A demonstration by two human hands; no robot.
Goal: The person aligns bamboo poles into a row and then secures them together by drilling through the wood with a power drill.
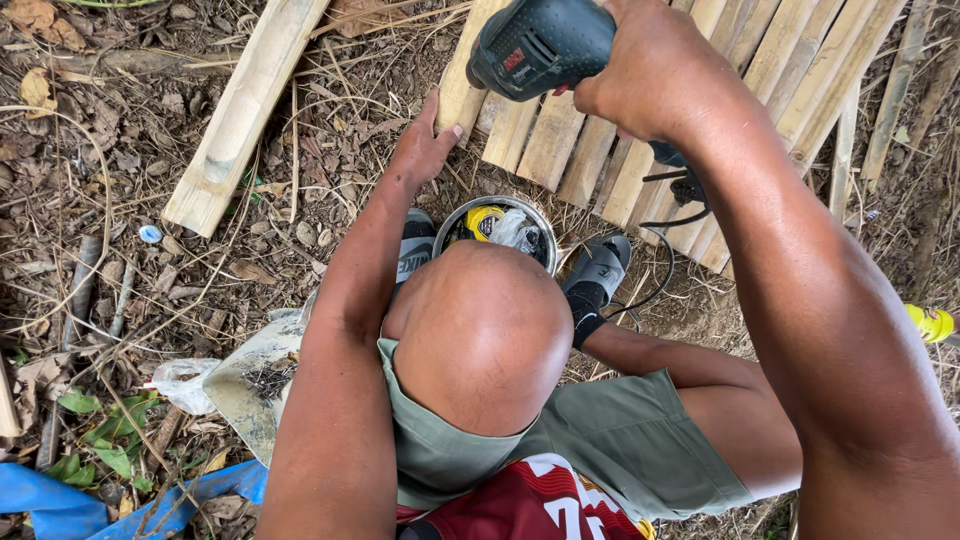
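My right hand (645, 70) grips a dark green power drill (540, 45) held over a panel of bamboo slats (640, 150) lying on the ground. My left hand (425, 145) presses flat against the end of the panel's leftmost slat. I am squatting, with my knee (480, 330) in the middle of the view. Below the panel, between my shoes, sits a round metal bowl (495, 230) with a yellow item and a clear plastic bag in it.
A loose split bamboo piece (240, 110) lies at the upper left on dry leaves and twigs. A black cord (665, 270) trails from the drill past my right shoe (600, 270). A blue plastic sheet (100, 505) and a white bag (185, 385) lie at the lower left.
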